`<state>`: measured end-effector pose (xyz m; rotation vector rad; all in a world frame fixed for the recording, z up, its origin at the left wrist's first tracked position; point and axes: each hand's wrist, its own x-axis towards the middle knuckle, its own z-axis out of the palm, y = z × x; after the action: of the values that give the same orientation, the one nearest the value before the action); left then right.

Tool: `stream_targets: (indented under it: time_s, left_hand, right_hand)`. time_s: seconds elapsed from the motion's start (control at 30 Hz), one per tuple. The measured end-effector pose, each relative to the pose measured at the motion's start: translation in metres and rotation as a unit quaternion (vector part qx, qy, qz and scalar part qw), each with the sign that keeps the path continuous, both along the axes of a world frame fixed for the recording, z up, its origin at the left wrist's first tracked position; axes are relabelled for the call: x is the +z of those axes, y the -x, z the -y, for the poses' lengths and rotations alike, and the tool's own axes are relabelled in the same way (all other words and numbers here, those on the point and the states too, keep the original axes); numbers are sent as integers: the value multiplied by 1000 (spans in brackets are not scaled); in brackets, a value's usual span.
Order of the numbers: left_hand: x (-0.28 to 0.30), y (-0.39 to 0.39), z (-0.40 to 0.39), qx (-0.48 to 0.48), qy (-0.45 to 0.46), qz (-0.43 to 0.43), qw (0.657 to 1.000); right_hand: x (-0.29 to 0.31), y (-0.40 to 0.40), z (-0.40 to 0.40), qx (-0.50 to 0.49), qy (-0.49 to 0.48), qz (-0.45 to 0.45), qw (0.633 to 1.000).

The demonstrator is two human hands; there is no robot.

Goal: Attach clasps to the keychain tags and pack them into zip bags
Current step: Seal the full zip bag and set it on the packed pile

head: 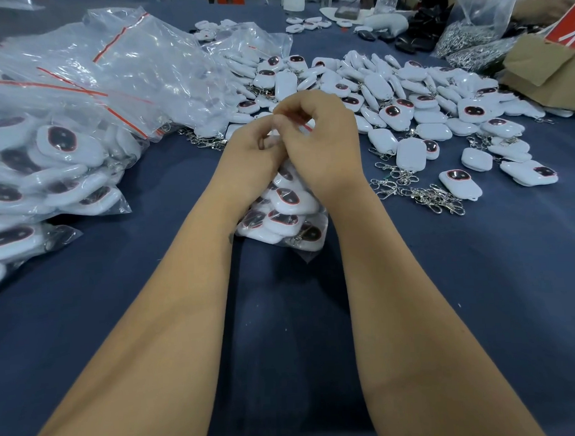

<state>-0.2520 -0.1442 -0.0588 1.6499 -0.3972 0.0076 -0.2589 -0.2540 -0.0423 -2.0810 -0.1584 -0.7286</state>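
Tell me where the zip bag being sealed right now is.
In the head view, the filled zip bag stands centre on the blue table, its top pinched by the left hand and right hand.

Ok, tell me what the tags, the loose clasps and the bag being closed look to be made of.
Keychain tags: apparently hard white plastic, smooth and slightly glossy, with a dark shiny inset on one face.
Loose clasps: silvery metal by their bright glints; the alloy cannot be told.
Zip bag, pinched at its top by the left hand and right hand: thin clear plastic film, crinkled and reflective.
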Motion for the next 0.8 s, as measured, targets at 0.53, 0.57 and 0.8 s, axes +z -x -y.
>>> stream_targets:
  time_s: [0.53, 0.57, 0.8]
  left_hand:
    - [-2, -7, -4, 132, 94, 33, 986]
    - [-2, -7, -4, 134, 92, 36, 986]
    - [-2, -4, 2, 125, 55, 39, 990]
  right_hand:
    - [-5, -5, 4, 12, 2, -32, 999]
    - [-6, -6, 4, 15, 0, -32, 999]
    - [-6, -3, 6, 37, -105, -41, 993]
